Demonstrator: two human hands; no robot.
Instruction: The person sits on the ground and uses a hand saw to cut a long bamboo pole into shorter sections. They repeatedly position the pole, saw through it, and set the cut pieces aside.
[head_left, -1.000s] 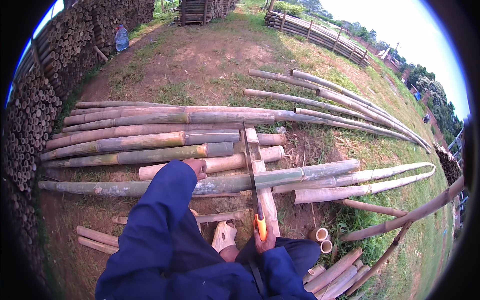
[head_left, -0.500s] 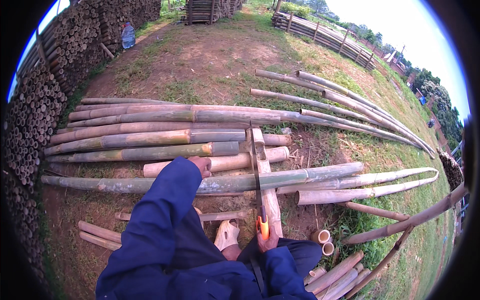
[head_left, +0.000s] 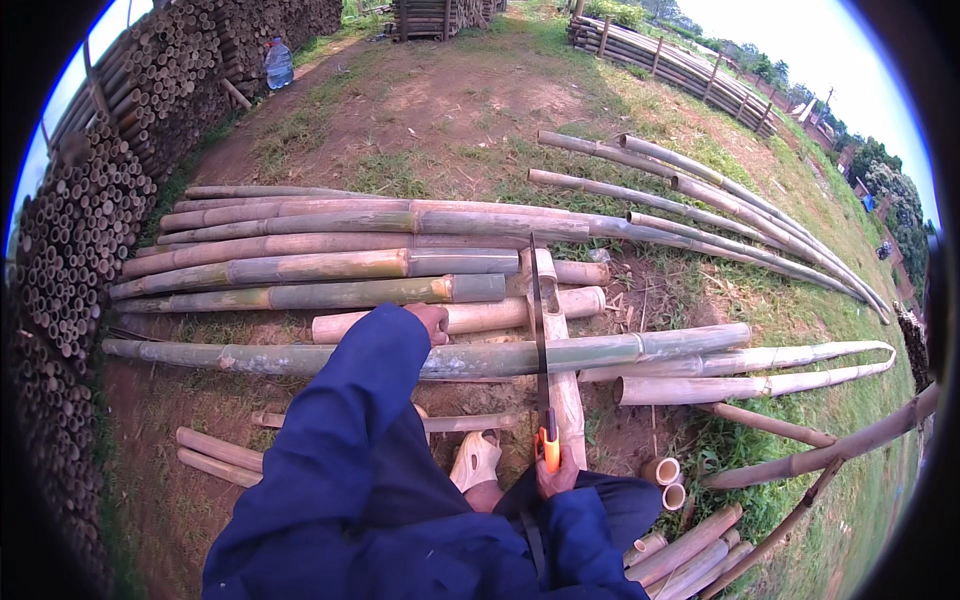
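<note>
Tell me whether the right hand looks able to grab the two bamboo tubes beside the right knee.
Probably not as it stands: the tubes seem close, just past the knee, but the right hand is wrapped around the saw's orange handle.

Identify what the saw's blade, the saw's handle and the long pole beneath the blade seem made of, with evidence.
Saw blade: probably metal, dark and thin, its finish hard to judge.
Handle: likely plastic, bright orange and smooth-looking; possibly coated.
Long pole: apparently bamboo, mottled grey-green skin, with ringed joints.
</note>
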